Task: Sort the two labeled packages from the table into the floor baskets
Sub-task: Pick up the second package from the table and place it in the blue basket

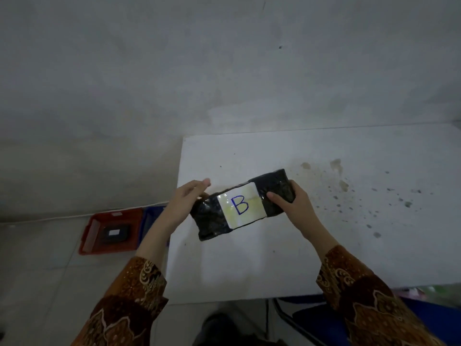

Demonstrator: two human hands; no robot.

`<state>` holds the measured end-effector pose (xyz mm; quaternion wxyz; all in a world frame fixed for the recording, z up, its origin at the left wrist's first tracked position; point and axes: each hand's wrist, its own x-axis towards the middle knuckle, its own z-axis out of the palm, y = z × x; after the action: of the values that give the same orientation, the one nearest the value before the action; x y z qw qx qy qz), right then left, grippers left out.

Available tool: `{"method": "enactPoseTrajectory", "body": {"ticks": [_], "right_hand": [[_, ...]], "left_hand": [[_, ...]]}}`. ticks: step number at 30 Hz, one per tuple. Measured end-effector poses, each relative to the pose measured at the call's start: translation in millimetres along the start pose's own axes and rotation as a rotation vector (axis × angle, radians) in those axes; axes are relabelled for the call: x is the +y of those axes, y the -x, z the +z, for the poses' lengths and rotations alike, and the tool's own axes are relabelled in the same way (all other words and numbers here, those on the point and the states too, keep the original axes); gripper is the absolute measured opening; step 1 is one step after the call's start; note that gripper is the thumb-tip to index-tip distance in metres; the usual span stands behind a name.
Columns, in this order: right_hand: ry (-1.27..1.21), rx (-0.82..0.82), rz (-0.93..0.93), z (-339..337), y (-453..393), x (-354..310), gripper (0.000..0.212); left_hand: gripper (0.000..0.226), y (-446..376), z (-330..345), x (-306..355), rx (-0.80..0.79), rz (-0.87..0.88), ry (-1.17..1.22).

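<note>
A black package point(212, 221) with a white label marked "B" is held over the left part of the white table point(324, 258). My right hand point(294, 208) grips its right end, thumb on top. At the package's left end is my left hand point(182, 203), fingers extended along the far edge and thumb tucked at the package's corner. On the floor to the left stands a red basket point(92, 233) with another black package point(116, 233) inside, white label up. A blue basket point(152, 213) sits right of the red one, mostly hidden by my left arm and the table.
The table top is stained with dark specks point(374, 203) on its right half. A grey wall point(174, 71) stands behind. A tiled floor point(37, 270) lies to the left. A dark blue object point(324, 318) sits under the table's near edge.
</note>
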<state>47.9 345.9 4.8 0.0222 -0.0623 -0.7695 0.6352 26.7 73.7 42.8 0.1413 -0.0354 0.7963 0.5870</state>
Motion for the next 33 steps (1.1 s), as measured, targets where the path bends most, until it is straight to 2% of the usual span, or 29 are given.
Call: {"method": "enactPoseTrajectory", "body": {"ticks": [4,12,18,22,26,29,31,33], "right_hand": [[-0.059,-0.004,0.076,23,12,7,0.02],[-0.044,-0.088,0.147,115,36,16,0.023],[0.028,-0.1,0.139,237,43,4,0.023],[0.062,-0.111,0.147,338,50,-1,0.024],[0.039,-0.119,0.222,430,53,15,0.04],[0.149,-0.027,0.296,479,44,43,0.041],[0.161,0.058,0.343,502,32,63,0.053],[0.157,0.133,0.394,519,14,84,0.055]], "left_hand": [[0.015,33,-5,-40,0.193,-0.028,0.242],[0.027,80,-43,-110,0.493,-0.086,0.542],[0.02,89,-135,-163,0.589,-0.146,0.62],[0.028,87,-220,-208,0.624,-0.205,0.588],[0.029,69,-295,-254,0.644,-0.266,0.45],[0.027,42,-326,-284,0.65,-0.297,0.392],[0.028,18,-336,-302,0.594,-0.284,0.31],[0.036,-9,-340,-320,0.514,-0.292,0.199]]}}
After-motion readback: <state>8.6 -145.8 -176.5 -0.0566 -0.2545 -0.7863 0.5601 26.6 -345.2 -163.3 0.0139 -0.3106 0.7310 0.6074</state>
